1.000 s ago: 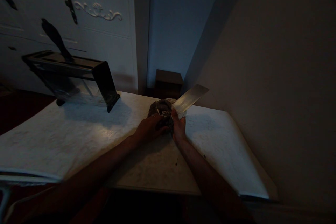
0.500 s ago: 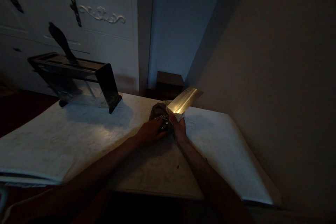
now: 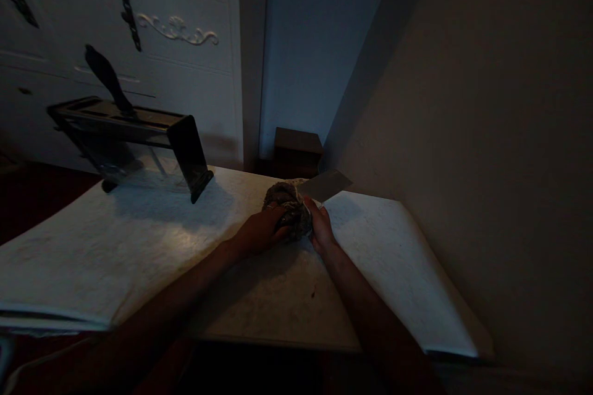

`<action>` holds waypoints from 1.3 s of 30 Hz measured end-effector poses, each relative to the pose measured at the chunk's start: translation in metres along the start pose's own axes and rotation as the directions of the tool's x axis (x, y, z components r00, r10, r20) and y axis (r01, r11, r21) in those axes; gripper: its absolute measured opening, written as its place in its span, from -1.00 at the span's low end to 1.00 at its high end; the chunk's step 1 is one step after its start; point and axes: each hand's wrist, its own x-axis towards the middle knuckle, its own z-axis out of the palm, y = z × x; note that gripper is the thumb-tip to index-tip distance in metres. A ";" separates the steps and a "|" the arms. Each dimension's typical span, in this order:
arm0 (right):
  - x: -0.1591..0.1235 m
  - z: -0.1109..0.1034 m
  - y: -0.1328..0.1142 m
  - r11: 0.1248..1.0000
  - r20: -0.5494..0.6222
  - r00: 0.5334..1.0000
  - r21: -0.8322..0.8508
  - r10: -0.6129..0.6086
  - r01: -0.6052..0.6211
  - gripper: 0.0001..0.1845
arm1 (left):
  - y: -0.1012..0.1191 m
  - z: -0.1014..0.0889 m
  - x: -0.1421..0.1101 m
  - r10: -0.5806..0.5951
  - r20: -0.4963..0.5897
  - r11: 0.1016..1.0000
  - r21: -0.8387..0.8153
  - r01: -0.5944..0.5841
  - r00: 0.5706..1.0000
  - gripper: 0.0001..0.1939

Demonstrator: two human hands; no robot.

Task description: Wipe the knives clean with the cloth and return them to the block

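A bunched dark, fuzzy cloth is held over the middle of the table, with a paler piece along its far edge. From its right side a broad knife blade sticks out, pointing away and to the right; the knife's handle is hidden. My left hand is closed on the cloth from the left, fingers sunk in its folds. On the other side my right hand is closed around the base of the knife, thumb beside the cloth. Its inner fingers are hidden.
A black knife block with clear sides stands on the table at the left, one black-handled knife in it. Behind are a white cabinet and a small brown box. A wall borders the right.
The blade has tilted, losing its bright yellow glare and now looking dull grey. It sits slightly lower. The cloth has turned a little between my hands.
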 end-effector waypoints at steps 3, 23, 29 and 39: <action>0.004 -0.006 0.000 1.000 -0.017 1.000 0.006 0.017 -0.017 -0.48 | -0.006 -0.003 0.001 0.022 -0.030 0.999 -0.037 -0.023 0.999 -0.58; 0.032 -0.033 0.013 0.977 0.003 0.994 0.184 0.111 -0.109 -0.67 | -0.026 -0.046 0.005 -0.107 -0.324 0.808 -0.579 -0.108 0.940 -0.55; 0.032 -0.033 0.011 0.967 -0.021 0.989 0.212 0.148 -0.141 -0.69 | -0.022 -0.049 0.002 -0.180 -0.361 0.589 -0.785 -0.194 0.915 -0.66; 0.023 -0.023 0.002 0.942 -0.064 0.970 0.264 0.234 -0.209 -0.81 | -0.020 -0.042 0.003 -0.318 -0.423 0.336 -0.887 -0.316 0.848 -0.62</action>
